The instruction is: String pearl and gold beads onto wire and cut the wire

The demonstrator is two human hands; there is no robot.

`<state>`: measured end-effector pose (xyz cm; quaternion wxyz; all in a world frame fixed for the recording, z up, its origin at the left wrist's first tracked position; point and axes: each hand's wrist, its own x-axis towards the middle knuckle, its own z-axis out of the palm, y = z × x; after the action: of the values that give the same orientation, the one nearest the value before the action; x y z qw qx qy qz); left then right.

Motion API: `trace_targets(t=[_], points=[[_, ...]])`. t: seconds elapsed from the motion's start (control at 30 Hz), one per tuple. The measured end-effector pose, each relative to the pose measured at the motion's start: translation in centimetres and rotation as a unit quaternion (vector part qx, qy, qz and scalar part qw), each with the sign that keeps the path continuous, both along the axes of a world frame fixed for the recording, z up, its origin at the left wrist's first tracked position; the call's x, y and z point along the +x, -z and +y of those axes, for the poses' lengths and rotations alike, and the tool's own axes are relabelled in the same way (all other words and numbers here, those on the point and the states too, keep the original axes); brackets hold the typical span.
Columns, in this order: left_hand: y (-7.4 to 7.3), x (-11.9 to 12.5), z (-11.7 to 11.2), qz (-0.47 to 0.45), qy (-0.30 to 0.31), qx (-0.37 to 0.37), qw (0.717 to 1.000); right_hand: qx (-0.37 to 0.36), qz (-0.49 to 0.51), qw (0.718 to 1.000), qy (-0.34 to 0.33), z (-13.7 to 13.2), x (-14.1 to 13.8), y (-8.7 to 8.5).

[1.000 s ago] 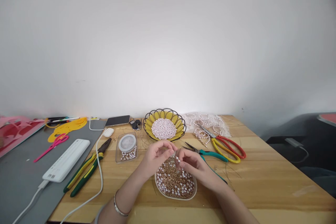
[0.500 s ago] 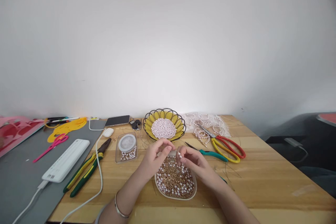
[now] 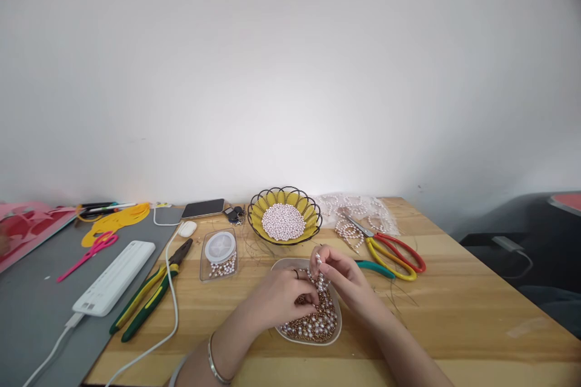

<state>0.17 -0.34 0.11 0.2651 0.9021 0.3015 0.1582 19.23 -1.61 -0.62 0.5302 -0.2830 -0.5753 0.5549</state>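
A pale box (image 3: 305, 341) holds a mix of gold and pearly pink beads (image 3: 320, 321). My left hand (image 3: 284, 297), a dark ring on one finger, reaches down into it with the fingertips pinched together at the beads; whatever lies between them is too small to make out. Above the box's right side, my right hand (image 3: 345, 275) is closed on a short string of pearl beads (image 3: 319, 263) between thumb and fingers. Just behind stands a yellow basket with a black looped rim (image 3: 254, 227), full of small pink beads (image 3: 284, 222).
Right of the basket lie beaded strands (image 3: 349, 233), red-and-yellow-handled scissors (image 3: 390, 254) and a teal-handled tool (image 3: 376, 267). On the left are a clear box with a spool (image 3: 221, 247), pliers (image 3: 152, 290), a white power bank (image 3: 113, 278) with its cable, a phone (image 3: 203, 208) and pink scissors (image 3: 88, 254).
My left hand has come down from above the box's back edge into the beads. My right hand stays nearly in place, still with the beads at its fingertips.
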Motion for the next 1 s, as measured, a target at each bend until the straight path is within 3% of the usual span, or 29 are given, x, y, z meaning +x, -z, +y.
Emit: trace_targets(t=[0.13, 0.27, 0.37, 0.5, 0.6, 0.73, 1.0], points=[[-0.3, 0.2, -0.2, -0.009, -0.01, -0.011, 1.0, -0.002, 0.005, 1.0, -0.002, 0.0, 0.1, 0.1], [-1.3, 0.0, 0.0, -0.081, -0.076, -0.086, 0.99, -0.007, 0.02, 1.0, -0.011, 0.0, 0.2, 0.1], [-1.7, -0.2, 0.4, -0.187, -0.145, -0.143, 0.961, -0.003, 0.016, 1.0, -0.011, 0.1, 0.3, 0.4], [-1.6, -0.7, 1.0, -0.33, -0.195, -0.213, 0.899, -0.005, 0.002, 1.0, -0.009, 0.1, 0.3, 0.5], [-1.6, -0.9, 1.2, -0.382, -0.202, -0.25, 0.866, -0.02, -0.018, 0.999, -0.034, -0.1, 0.2, 0.3], [-1.8, -0.9, 1.2, -0.42, -0.19, -0.27, 0.846, -0.043, -0.036, 0.996, -0.07, -0.3, 0.0, -0.2], [-1.9, -0.8, 1.1, -0.45, -0.162, -0.26, 0.839, -0.055, -0.042, 0.995, -0.072, -0.5, -0.1, -0.5]])
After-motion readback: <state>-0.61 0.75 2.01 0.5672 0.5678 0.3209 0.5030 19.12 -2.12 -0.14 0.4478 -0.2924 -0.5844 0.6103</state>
